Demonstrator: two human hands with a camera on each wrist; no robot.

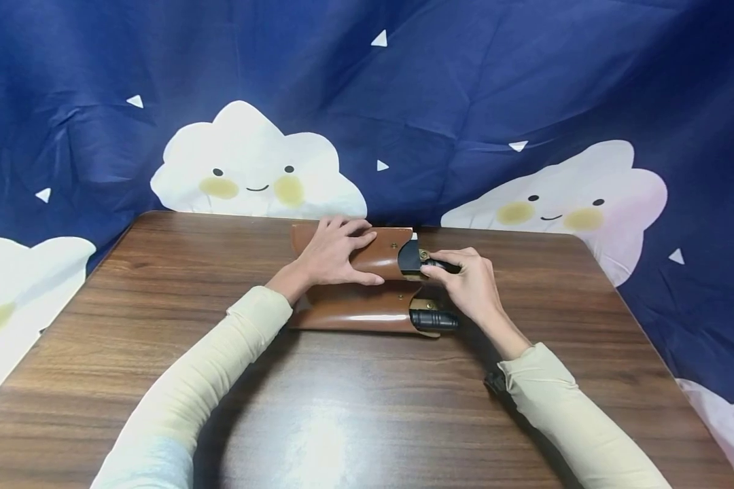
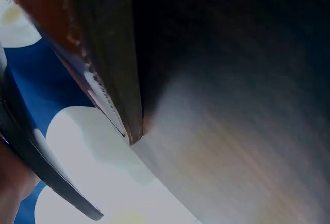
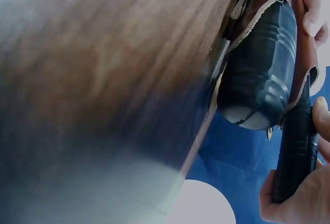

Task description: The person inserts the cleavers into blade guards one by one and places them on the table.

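Observation:
Two brown leather sheaths lie side by side near the table's far edge. My left hand [image 1: 336,252] holds the far sheath [image 1: 382,255], fingers across its top and thumb along its near side. With thumb and fingers, my right hand [image 1: 472,282] pinches the black handle [image 3: 295,154] of a knife at that sheath's right-hand mouth. A broad dark part [image 1: 409,258] shows between handle and leather; the rest is hidden inside. Just nearer to me lies the second sheath [image 1: 355,312], with a ridged black handle [image 3: 260,72] sticking out of its mouth.
The brown wooden table [image 1: 367,401] reflects light at its front. Behind it hangs a blue curtain [image 1: 416,81] with white clouds. The near sheath lies close beside the far one, below both hands. A small black object [image 1: 495,382] shows beside my right sleeve.

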